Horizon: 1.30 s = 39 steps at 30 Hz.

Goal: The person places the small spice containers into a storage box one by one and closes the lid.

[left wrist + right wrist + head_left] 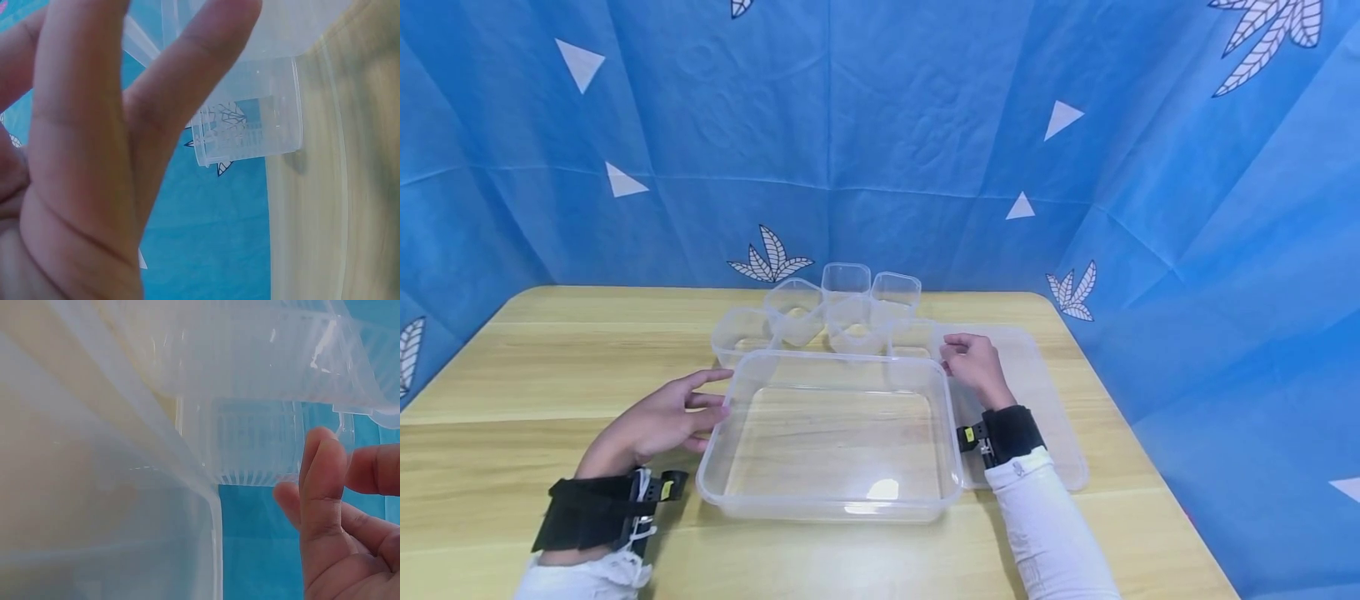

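A large clear rectangular plastic container (835, 507) stands on the table in the head view, its top facing up. My left hand (658, 421) is at its left wall, fingers spread and fingertips by the rim; whether they touch is unclear. My right hand (974, 367) is beyond the container's right back corner, beside a small clear box (913, 329). In the right wrist view, that hand (344, 519) has loosely bent fingers with nothing visible between them. Ribbed clear walls of a small box (250, 440) show close to its fingertips.
Several small clear boxes (847, 268) cluster behind the large container. A flat translucent lid (1037, 400) lies at the right, partly under my right forearm. The wooden table (550, 358) meets a blue patterned cloth (902, 108) at the back and right.
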Each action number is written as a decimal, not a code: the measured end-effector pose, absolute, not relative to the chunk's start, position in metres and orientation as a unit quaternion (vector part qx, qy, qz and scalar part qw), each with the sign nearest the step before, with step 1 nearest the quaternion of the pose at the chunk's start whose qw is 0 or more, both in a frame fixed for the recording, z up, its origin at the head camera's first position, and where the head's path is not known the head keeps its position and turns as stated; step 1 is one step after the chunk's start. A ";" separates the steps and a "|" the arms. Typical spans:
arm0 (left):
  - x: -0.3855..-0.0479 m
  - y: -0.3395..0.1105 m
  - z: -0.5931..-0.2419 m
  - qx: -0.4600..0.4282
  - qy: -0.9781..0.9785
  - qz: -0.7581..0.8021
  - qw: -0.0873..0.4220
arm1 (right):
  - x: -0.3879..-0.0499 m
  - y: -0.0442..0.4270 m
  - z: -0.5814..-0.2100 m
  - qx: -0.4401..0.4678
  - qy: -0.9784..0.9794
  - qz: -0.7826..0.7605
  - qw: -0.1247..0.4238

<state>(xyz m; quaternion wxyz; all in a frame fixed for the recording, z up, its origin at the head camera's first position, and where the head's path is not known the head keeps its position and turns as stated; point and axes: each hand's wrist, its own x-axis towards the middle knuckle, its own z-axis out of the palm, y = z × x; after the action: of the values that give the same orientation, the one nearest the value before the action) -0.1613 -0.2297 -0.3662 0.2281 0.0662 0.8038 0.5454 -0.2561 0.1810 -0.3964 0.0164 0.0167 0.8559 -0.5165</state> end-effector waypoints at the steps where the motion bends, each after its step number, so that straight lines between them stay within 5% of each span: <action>1: -0.161 -0.230 -0.366 0.068 0.805 0.544 0.227 | -0.256 0.181 -0.396 0.018 0.855 -0.518 0.016; 39: -0.160 -0.224 -0.366 0.052 0.823 0.529 0.202 | -0.258 0.188 -0.387 0.040 0.826 -0.563 0.004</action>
<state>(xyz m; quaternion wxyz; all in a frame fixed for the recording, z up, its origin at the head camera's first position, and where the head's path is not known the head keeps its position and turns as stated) -0.1599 -0.2245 -0.3660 0.2016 0.0520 0.8227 0.5290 -0.2576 0.1877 -0.3875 0.0040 0.0399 0.8257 -0.5626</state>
